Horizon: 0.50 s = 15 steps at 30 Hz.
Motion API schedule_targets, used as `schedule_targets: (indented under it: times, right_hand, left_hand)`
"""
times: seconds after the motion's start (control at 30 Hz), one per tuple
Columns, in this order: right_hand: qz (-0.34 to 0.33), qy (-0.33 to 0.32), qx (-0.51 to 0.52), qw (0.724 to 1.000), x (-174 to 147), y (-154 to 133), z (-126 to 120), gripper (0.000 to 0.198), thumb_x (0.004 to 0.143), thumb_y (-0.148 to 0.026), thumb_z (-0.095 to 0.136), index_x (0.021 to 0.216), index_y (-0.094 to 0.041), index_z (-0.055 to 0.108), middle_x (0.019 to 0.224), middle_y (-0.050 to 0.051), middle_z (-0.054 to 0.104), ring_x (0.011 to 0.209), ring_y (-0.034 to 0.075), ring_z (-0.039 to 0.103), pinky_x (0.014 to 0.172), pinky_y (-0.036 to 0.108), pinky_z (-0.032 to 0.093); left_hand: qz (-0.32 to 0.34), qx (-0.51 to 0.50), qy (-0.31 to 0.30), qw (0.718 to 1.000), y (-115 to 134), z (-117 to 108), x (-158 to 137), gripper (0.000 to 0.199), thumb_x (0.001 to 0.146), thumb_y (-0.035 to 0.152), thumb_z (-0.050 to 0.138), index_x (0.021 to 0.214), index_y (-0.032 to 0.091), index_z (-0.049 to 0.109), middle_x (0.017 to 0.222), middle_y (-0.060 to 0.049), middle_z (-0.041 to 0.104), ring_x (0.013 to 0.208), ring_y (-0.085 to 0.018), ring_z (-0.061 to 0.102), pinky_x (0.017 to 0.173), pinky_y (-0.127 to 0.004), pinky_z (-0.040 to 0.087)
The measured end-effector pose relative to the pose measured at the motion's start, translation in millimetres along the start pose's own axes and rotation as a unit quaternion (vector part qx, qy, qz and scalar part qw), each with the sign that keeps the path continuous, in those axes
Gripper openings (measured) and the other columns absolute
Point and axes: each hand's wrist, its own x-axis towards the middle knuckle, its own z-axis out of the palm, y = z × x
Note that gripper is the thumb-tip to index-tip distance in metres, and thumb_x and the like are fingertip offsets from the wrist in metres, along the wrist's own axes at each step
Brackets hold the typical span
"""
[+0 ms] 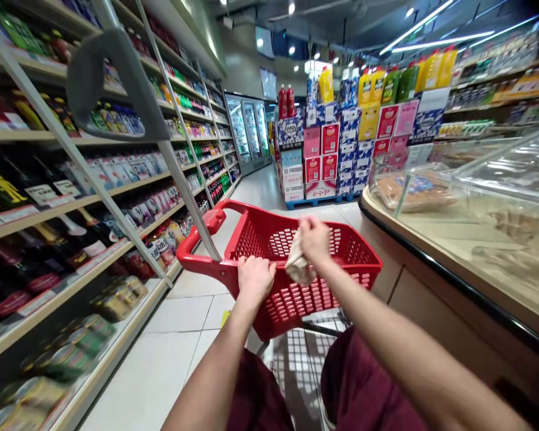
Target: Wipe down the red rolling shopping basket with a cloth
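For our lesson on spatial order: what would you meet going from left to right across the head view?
Tall well-stocked beige store shelves → bare left hand → crumpled cream cloth-like item → bare right hand → glass-topped beige display counter. Left out: the red plastic cart basket, which overlaps the hands.

L side: shelves (18, 136) w/ bottles (67, 239) & cans (87, 335), cans lowest. Glass-door fridges (249, 129) far back. Ctr-R: stacked boxes (330, 149) on blue pallet (296, 204), yellow, green & red drink bottles (326, 85) on top. R: display case (431, 266) w/ wrapped food pack (415, 185), rest blurry. Floor tiles (175, 335); strip lights (444, 42) up top.
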Motion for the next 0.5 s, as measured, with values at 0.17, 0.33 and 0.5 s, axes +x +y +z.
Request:
schedule_targets:
  times: [0.17,0.33,0.5]
  right_hand:
    - [-0.046,-0.089,-0.115,0.988,-34,26,43,0.027,0.086,-0.032,0.039,0.084,-0.017,0.062,0.083,0.007,0.06,0.082,0.017,0.054,0.077,0.031,0.04]
    - [-0.176,-0.278,-0.165,0.93,-52,60,-6,0.034,0.079,-0.029,0.05,0.112,-0.023,0.054,0.106,0.007,0.06,0.096,0.019,0.053,0.086,0.036,0.037]
    - [0.086,-0.027,-0.171,0.981,-38,65,-24,0.034,0.083,-0.029,0.036,0.11,-0.017,0.054,0.101,0.009,0.061,0.085,0.019,0.058,0.072,0.032,0.043]
  left_hand:
    - [0.058,0.056,0.024,0.996,-13,-1,-6,0.03,0.082,0.037,0.037,0.079,0.021,0.062,0.083,-0.005,0.065,0.086,-0.02,0.052,0.083,-0.04,0.032]
    - [0.086,0.042,0.029,0.995,-30,-5,-19,0.028,0.075,0.034,0.049,0.1,0.024,0.056,0.098,-0.003,0.062,0.094,-0.02,0.048,0.089,-0.038,0.029]
    - [0.051,0.038,0.024,0.998,-23,-4,-23,0.022,0.078,0.033,0.043,0.089,0.023,0.06,0.096,-0.004,0.063,0.095,-0.022,0.049,0.094,-0.046,0.026]
